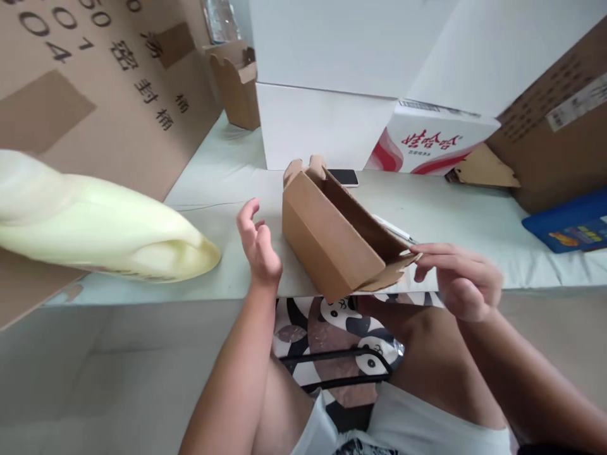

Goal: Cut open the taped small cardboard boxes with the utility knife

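A small brown cardboard box (327, 230) with an open top sits tilted at the table's front edge, its rounded tabs at the far end and a loose flap at the near right. My right hand (459, 278) has its fingertips on that right end, pinching the flap's edge. To the left of the box, my left hand (260, 243) is held up with curved, parted fingers, apart from the cardboard and holding nothing. Behind the box lies a phone (346, 177), partly hidden. A white pen (393, 227) rests between the box and my right hand.
Large cartons (109, 82) stand at left and right. White boxes (327, 123) line the back, beside another small brown box (239, 95). A pale yellow-green curved object (118, 227) juts in from the left. At right lie flat cardboard pieces (488, 167) and a blue package (569, 221).
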`<action>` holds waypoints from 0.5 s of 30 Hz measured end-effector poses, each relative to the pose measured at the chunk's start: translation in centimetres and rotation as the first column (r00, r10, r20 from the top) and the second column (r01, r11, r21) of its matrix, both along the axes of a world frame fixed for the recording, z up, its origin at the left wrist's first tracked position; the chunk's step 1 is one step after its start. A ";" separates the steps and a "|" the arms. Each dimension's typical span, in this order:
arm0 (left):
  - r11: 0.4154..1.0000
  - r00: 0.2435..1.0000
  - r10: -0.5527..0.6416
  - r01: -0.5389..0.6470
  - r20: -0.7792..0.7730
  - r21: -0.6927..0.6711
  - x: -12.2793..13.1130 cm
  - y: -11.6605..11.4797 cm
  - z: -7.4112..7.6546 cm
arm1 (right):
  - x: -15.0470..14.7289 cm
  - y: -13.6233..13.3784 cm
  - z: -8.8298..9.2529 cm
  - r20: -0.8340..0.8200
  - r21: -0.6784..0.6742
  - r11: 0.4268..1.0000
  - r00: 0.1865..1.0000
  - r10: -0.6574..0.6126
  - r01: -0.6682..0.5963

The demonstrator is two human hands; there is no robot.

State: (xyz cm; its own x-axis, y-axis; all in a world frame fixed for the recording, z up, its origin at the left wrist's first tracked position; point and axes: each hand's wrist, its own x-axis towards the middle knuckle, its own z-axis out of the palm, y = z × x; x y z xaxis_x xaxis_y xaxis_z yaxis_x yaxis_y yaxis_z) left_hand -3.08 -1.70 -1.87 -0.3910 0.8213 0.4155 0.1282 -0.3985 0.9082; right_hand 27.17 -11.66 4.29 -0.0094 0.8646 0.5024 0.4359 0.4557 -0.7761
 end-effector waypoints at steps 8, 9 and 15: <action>0.984 0.980 -0.178 0.178 -0.088 -0.009 4.2 1.8 -1.3 | -2.6 0.6 -5.1 0.034 0.390 0.920 0.999 0.033 -0.043; 0.983 0.981 -0.183 0.183 -0.068 -0.013 4.4 2.0 -1.4 | -2.6 0.6 -5.1 0.033 0.400 0.915 0.998 0.049 -0.058; 0.970 0.971 -0.238 0.240 -0.035 0.033 4.9 1.5 -2.4 | -1.6 -0.7 -4.4 0.043 0.461 0.887 0.999 -0.015 -0.006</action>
State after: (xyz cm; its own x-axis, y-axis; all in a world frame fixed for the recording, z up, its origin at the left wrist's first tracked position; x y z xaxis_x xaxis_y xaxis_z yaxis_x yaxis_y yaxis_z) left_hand 1.84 -0.18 -4.24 -0.1720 0.8735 0.4555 0.0523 -0.4536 0.8897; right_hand 25.61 -12.31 -0.10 -0.0378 0.5359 0.8434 0.4677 0.7553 -0.4590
